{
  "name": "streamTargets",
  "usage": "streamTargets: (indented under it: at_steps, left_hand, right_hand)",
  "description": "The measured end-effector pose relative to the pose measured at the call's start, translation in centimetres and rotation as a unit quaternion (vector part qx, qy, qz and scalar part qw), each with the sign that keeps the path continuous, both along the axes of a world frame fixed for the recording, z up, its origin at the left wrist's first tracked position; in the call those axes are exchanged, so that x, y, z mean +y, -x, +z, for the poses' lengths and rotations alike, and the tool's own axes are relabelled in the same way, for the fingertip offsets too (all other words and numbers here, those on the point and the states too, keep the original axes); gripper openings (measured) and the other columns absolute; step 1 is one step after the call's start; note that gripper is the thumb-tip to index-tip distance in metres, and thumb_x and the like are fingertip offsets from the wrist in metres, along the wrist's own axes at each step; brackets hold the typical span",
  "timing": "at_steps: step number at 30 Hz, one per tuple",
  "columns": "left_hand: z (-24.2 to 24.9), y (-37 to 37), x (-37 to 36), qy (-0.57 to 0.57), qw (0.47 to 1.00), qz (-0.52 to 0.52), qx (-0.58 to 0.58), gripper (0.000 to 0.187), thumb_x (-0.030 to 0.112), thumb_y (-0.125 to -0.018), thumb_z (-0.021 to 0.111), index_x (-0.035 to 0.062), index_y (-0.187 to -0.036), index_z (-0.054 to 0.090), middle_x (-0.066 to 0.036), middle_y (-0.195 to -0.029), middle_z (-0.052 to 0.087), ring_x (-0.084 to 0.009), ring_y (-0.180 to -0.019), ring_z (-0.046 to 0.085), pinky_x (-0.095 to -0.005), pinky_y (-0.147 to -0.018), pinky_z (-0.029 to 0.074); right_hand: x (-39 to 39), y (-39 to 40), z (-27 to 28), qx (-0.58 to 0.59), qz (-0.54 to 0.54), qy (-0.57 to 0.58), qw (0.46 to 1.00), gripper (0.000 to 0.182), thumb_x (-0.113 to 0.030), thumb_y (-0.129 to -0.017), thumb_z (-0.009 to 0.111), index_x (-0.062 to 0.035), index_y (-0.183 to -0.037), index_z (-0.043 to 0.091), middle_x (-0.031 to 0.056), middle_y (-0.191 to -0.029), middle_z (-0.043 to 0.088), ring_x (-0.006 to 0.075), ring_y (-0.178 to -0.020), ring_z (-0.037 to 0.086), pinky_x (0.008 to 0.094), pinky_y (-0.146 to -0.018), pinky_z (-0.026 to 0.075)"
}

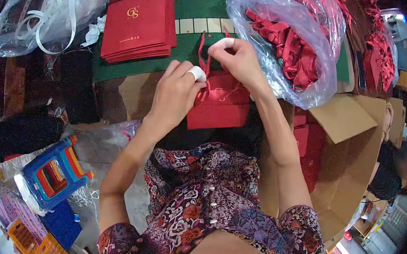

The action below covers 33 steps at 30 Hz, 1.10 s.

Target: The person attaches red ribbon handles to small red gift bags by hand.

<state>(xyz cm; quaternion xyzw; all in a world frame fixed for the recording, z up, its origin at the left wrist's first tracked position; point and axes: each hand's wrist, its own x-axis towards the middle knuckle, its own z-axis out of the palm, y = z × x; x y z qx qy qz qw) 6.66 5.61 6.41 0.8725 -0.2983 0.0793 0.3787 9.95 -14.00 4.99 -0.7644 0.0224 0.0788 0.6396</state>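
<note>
A red paper bag (218, 115) with a gold logo lies at the table's front edge, in front of my body. Red ribbon (201, 53) rises from its top between my hands. My left hand (176, 92), white tape round one finger, is closed at the bag's upper left, with ribbon at its fingertips. Above the bag's right side, my right hand (237, 61) pinches a red ribbon between thumb and a white-taped finger. A stack of flat red bags (136, 25) lies behind my left hand.
To the right sits a clear plastic bag (256, 62) full of red ribbons. An open cardboard box (348, 161) with red bags stands below it. White ribbons (73, 16) in plastic lie at the upper left. Blue plastic stools (44, 166) are on the left. Another person (389, 172) is at the far right.
</note>
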Motion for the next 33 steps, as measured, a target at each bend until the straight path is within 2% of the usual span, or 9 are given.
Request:
streamTargets:
  at_steps: [5,7,9,12,15,20,22,26,33]
  left_hand:
    - [-1.3,-0.6,-0.1,-0.006,0.999,0.03,0.025,0.016,0.01,-0.081,0.075,0.0047,-0.094,0.067,-0.012,-0.089,0.063,-0.032,-0.087,0.06,-0.0401,-0.074,0.049]
    - [-0.9,-0.5,-0.4,0.064,0.992,0.067,0.082,0.016,0.01,-0.083,0.073,0.0045,-0.096,0.065,-0.012,-0.088,0.065,-0.0334,-0.085,0.06,-0.0417,-0.076,0.049]
    - [-0.6,-0.4,-0.9,0.063,0.989,0.092,0.101,0.015,0.011,-0.084,0.073,0.0046,-0.096,0.066,-0.011,-0.086,0.068,-0.0325,-0.084,0.061,-0.0414,-0.074,0.049]
    - [-0.3,-0.8,-2.0,0.034,0.992,0.113,0.042,0.02,0.017,-0.083,0.075,0.0038,-0.096,0.066,-0.012,-0.086,0.068,-0.032,-0.084,0.061,-0.0417,-0.072,0.049]
    - [-0.2,-1.4,-3.0,-0.052,0.99,0.126,0.039,0.025,0.021,-0.082,0.076,0.0032,-0.097,0.066,-0.012,-0.085,0.067,-0.0319,-0.084,0.061,-0.0419,-0.072,0.049]
    - [-1.5,-1.9,-3.8,-0.046,0.985,0.155,0.063,0.027,0.025,-0.08,0.079,0.0031,-0.09,0.067,-0.011,-0.079,0.067,-0.0321,-0.078,0.062,-0.0428,-0.072,0.049]
    - [-1.6,-1.8,-3.9,-0.024,0.978,0.177,0.112,0.023,0.023,-0.079,0.078,0.0045,-0.086,0.066,-0.01,-0.075,0.067,-0.0318,-0.075,0.063,-0.0433,-0.071,0.05]
    - [-2.1,-2.1,-4.1,-0.042,0.968,0.19,0.16,0.018,0.021,-0.08,0.076,0.0065,-0.086,0.067,-0.009,-0.074,0.068,-0.0304,-0.076,0.064,-0.0432,-0.07,0.05]
    - [-2.1,-1.5,-4.8,0.114,0.963,0.201,0.139,0.012,0.018,-0.081,0.074,0.0077,-0.084,0.069,-0.007,-0.072,0.068,-0.0274,-0.073,0.063,-0.0418,-0.067,0.05]
  right_hand:
    - [-1.1,-0.1,0.5,-0.072,-0.012,0.081,0.994,0.026,-0.025,-0.094,0.069,-0.0003,-0.1,0.075,-0.0036,-0.072,0.064,0.0046,-0.064,0.054,0.0239,-0.057,0.042]
    - [-2.3,0.0,1.3,-0.146,-0.086,0.192,0.967,0.027,-0.026,-0.094,0.069,-0.0008,-0.098,0.075,-0.0025,-0.067,0.061,0.004,-0.063,0.052,0.0236,-0.056,0.042]
    - [-2.9,0.3,1.1,-0.116,-0.087,0.217,0.965,0.025,-0.026,-0.092,0.071,-0.0016,-0.097,0.075,0.0022,-0.066,0.064,0.0072,-0.062,0.058,0.0271,-0.057,0.045]
    - [-2.0,1.0,1.4,-0.061,-0.003,0.344,0.937,0.023,-0.026,-0.084,0.077,-0.0052,-0.094,0.075,0.0122,-0.074,0.071,0.0225,-0.067,0.069,0.0364,-0.062,0.051]
    - [-1.3,1.2,0.8,-0.091,-0.013,0.371,0.924,0.023,-0.026,-0.082,0.077,-0.0048,-0.089,0.074,0.0113,-0.074,0.07,0.0232,-0.067,0.069,0.036,-0.063,0.051]
    - [-1.7,1.6,-0.4,-0.146,-0.03,0.35,0.925,0.015,-0.016,-0.086,0.074,-0.003,-0.093,0.07,0.01,-0.075,0.069,0.0192,-0.067,0.067,0.0321,-0.064,0.051]
    - [-1.8,1.8,-0.6,-0.099,-0.038,0.212,0.971,0.013,-0.011,-0.09,0.07,-0.001,-0.098,0.068,0.0071,-0.079,0.069,0.014,-0.071,0.065,0.0297,-0.065,0.051]
    - [-2.0,1.7,-0.8,-0.078,-0.018,0.159,0.984,0.014,-0.01,-0.093,0.068,0.0015,-0.101,0.067,0.0046,-0.081,0.069,0.0103,-0.075,0.064,0.0284,-0.069,0.051]
    - [-1.7,1.7,-0.7,-0.05,0.007,0.044,0.998,0.019,-0.011,-0.095,0.066,0.0017,-0.109,0.071,0.0023,-0.093,0.071,0.0075,-0.084,0.063,0.0247,-0.077,0.052]
